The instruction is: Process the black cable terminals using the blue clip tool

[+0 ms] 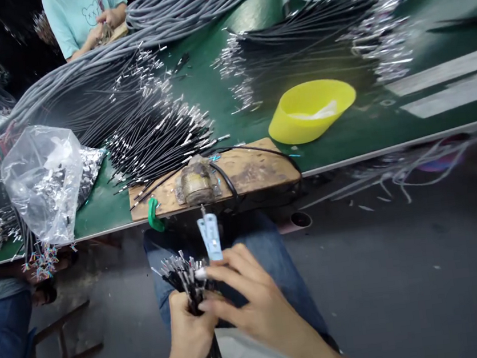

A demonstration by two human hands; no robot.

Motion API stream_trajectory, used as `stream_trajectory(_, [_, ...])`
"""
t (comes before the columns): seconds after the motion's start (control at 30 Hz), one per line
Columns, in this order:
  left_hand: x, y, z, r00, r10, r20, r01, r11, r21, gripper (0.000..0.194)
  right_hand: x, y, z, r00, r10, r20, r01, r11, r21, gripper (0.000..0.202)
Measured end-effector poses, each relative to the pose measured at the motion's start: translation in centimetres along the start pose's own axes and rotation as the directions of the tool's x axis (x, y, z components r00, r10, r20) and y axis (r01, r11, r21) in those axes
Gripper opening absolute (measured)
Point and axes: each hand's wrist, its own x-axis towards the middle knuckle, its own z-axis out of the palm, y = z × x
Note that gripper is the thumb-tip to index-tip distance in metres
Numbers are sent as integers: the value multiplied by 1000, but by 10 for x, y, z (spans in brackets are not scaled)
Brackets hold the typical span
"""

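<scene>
In front of my lap, my left hand point(192, 328) is closed around a bundle of black cables point(192, 285). Their silver, stripped-looking ends point up and the black lengths hang below the fist. Against the upper part of the bundle rests my right hand point(245, 293), thumb and index finger apart, the fingers otherwise stretched. Something white covers or lies at the index fingertip. Just beyond my right fingers is a light blue clip point(211, 236), by a thin metal tip that sticks out from a tape-wrapped device point(197, 185). That device sits on a wooden board point(258, 168) at the table edge.
Piles of black cables point(160, 136) lie on the green table point(212, 96), with more black cables point(307, 27) farther right. A yellow container point(311, 119), a green clamp point(154, 214) and a plastic bag of metal pieces point(45, 184) are nearby. A co-worker point(82, 18) sits opposite.
</scene>
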Motion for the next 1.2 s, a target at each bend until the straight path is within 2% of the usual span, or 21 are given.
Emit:
stream_trajectory(0.07, [0, 0, 2, 1000, -7, 6, 7, 1000, 8, 26, 1, -1, 2, 996, -5, 93, 3, 1000, 23, 6])
stream_trajectory(0.1, [0, 0, 2, 1000, -14, 1, 14, 1000, 9, 27, 1, 1, 3, 996, 2, 93, -7, 998, 56, 11])
stream_trajectory(0.23, [-2, -2, 6, 997, -42, -58, 41, 999, -13, 23, 0, 6, 7, 998, 69, 3, -68, 984, 164, 22])
stream_trajectory(0.3, [-4, -3, 6, 996, -54, -76, 52, 998, -30, 27, -2, 6, 10, 995, 73, -61, -62, 986, 155, 25])
stream_trajectory(0.43, [-5, -5, 7, 994, -66, -85, 60, 996, -62, 42, -8, 5, 19, 972, -44, -233, 31, 998, -61, 23])
stream_trajectory(0.57, [-4, -7, 7, 991, -66, -112, 56, 994, -93, 31, -14, 8, 25, 919, -214, -331, 110, 946, -306, 21])
stream_trajectory(0.67, [-4, -8, 8, 992, -64, -108, 51, 991, -121, 34, -15, 7, 27, 892, -270, -363, 140, 928, -347, 17])
stream_trajectory(0.73, [-4, -9, 9, 994, -66, -88, 53, 988, -147, 39, -14, 7, 26, 908, -212, -362, 138, 965, -221, 17])
stream_trajectory(0.83, [-4, -10, 11, 996, -72, -60, 60, 981, -187, 47, -12, 11, 23, 960, 32, -278, 9, 989, 148, 20])
stream_trajectory(0.9, [-3, -11, 12, 997, -71, -41, 62, 978, -197, 49, -12, 16, 21, 960, 216, -179, -135, 914, 384, 27])
stream_trajectory(0.97, [-3, -11, 12, 997, -65, -35, 57, 980, -190, 49, -12, 20, 17, 949, 305, -77, -219, 818, 532, 30])
stream_trajectory(1.03, [-2, -11, 12, 997, -57, -47, 48, 984, -173, 49, -11, 21, 14, 952, 307, 0, -251, 777, 577, 28])
stream_trajectory(1.1, [-3, -11, 12, 997, -51, -65, 41, 987, -156, 50, -9, 18, 11, 948, 314, 46, -285, 779, 559, 24])
stream_trajectory(1.2, [-4, -9, 12, 992, -28, -126, 12, 993, -121, 44, -7, 10, 12, 928, 373, -6, -319, 802, 505, 27])
